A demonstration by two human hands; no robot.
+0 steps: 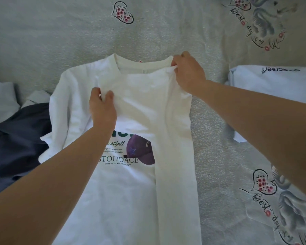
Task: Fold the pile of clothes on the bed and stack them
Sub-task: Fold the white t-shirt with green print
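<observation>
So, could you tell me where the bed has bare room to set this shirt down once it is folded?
The widest bare bedspread lies beyond the white T-shirt, up to the heart print. A narrower strip runs between the shirt and the folded white garment. The left is crowded: a dark blue garment and pale clothes touch the shirt.

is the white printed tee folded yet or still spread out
Partly folded: white tee has its right side turned over the print, left sleeve still spread.

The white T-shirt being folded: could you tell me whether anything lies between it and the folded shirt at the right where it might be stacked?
Nothing visible does. Both hands, left and right, pinch the white T-shirt; only bare printed bedsheet separates it from the folded light-blue shirt.
</observation>
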